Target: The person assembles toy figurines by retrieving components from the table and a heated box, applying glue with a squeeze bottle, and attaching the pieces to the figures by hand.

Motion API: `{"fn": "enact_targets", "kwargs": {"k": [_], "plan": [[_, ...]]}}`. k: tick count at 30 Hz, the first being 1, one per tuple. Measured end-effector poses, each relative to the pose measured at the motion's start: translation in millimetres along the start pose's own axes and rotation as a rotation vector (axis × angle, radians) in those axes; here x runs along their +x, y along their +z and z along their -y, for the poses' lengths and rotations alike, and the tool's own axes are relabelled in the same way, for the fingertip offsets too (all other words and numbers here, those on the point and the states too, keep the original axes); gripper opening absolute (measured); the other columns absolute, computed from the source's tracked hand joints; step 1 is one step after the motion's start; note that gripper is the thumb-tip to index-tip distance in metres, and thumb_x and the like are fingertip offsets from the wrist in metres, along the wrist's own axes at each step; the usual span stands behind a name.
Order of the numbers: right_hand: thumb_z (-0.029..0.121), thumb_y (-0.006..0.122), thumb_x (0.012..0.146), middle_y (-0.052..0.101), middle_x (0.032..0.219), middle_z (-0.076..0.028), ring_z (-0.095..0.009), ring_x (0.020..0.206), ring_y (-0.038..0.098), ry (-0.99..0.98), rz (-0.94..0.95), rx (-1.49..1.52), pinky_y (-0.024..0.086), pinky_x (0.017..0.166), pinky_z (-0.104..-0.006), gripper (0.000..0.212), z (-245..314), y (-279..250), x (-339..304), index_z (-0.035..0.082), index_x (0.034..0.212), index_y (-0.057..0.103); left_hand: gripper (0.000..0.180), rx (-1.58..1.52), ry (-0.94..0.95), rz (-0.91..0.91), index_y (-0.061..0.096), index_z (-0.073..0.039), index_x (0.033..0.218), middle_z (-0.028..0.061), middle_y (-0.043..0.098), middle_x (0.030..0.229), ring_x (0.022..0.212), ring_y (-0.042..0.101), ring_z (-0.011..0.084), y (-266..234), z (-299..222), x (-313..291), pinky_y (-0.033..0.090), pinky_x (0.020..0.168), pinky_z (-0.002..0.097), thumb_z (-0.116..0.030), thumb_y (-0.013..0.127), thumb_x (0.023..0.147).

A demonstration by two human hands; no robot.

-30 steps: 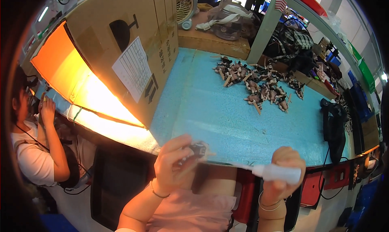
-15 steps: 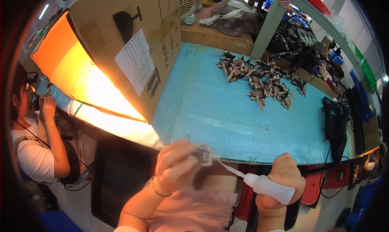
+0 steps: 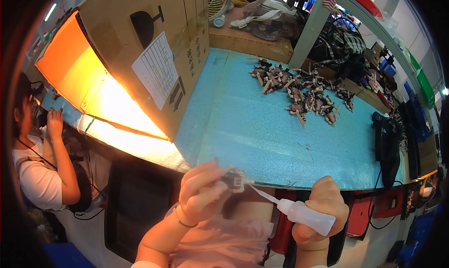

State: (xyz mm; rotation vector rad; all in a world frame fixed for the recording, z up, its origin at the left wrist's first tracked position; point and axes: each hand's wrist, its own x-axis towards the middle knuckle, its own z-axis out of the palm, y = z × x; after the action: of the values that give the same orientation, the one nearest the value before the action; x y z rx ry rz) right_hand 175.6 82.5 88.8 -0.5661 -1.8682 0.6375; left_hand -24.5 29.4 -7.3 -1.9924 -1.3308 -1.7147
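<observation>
Between the fingertips of my left hand [image 3: 201, 188] is a small figurine [image 3: 234, 180], dark in the middle with pale parts, held just off the table's front edge. My right hand [image 3: 323, 212] is wrapped around a white squeeze bottle [image 3: 306, 215] with a long thin nozzle. The bottle lies tilted, and its nozzle tip is at the figurine's right side; whether they touch I cannot tell. My left fingers hide part of the figurine.
A pile of similar figurines [image 3: 308, 97] with wooden sticks lies far back on the blue tabletop [image 3: 224, 123]. To the left stands a big cardboard box [image 3: 154, 48], brightly lit inside. A black object [image 3: 387, 141] with a cord sits at right. A co-worker [image 3: 42, 169] sits at far left.
My right hand has shifted slightly to the left with the bottle. The left hand and the figurine have stayed almost in place. The co-worker's hands have moved a little.
</observation>
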Motion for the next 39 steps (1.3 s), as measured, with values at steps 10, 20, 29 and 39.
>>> {"fn": "enact_targets", "kwargs": {"k": [10,20,29,39], "plan": [[0.059,0.058,0.074,0.039,0.062,0.001,-0.011,0.053,0.035,-0.163,0.058,-0.046,0.027,0.051,-0.0269,0.052,-10,-3,-8,0.009,0.084,0.046,0.046,-0.032,-0.012,0.006,0.04,-0.011,0.1,0.0145,0.045,0.111,0.108,0.048,0.0309,0,-1,1,0.047,0.09,0.0444,0.001,0.071,0.069],[0.06,0.059,0.072,0.038,0.061,0.001,-0.011,0.052,0.034,-0.159,-0.012,0.019,0.026,0.05,-0.0267,0.053,-11,0,-9,0.009,0.08,0.046,0.041,-0.092,-0.092,-0.044,0.041,-0.011,0.102,0.015,0.046,0.112,0.108,0.048,0.0318,1,-1,-1,0.045,0.091,0.0454,0.0,0.068,0.073],[0.059,0.058,0.074,0.039,0.061,0.001,-0.011,0.053,0.035,-0.161,0.014,-0.007,0.027,0.05,-0.0267,0.053,-8,2,-8,0.009,0.081,0.045,0.043,-0.195,-0.113,-0.16,0.045,-0.005,0.096,0.0179,0.05,0.109,0.096,0.057,0.0319,8,0,-1,0.05,0.077,0.037,0.007,0.071,0.064],[0.045,0.078,0.056,0.055,0.068,0.003,-0.016,0.062,0.048,0.0,-0.068,0.137,0.037,0.058,-0.0295,0.044,-4,1,-9,0.011,0.081,0.065,0.039,-0.6,-0.364,-0.15,0.04,-0.004,0.102,0.0199,0.041,0.118,0.106,0.052,0.0331,11,-10,1,0.049,0.085,0.0402,0.012,0.061,0.073]]}}
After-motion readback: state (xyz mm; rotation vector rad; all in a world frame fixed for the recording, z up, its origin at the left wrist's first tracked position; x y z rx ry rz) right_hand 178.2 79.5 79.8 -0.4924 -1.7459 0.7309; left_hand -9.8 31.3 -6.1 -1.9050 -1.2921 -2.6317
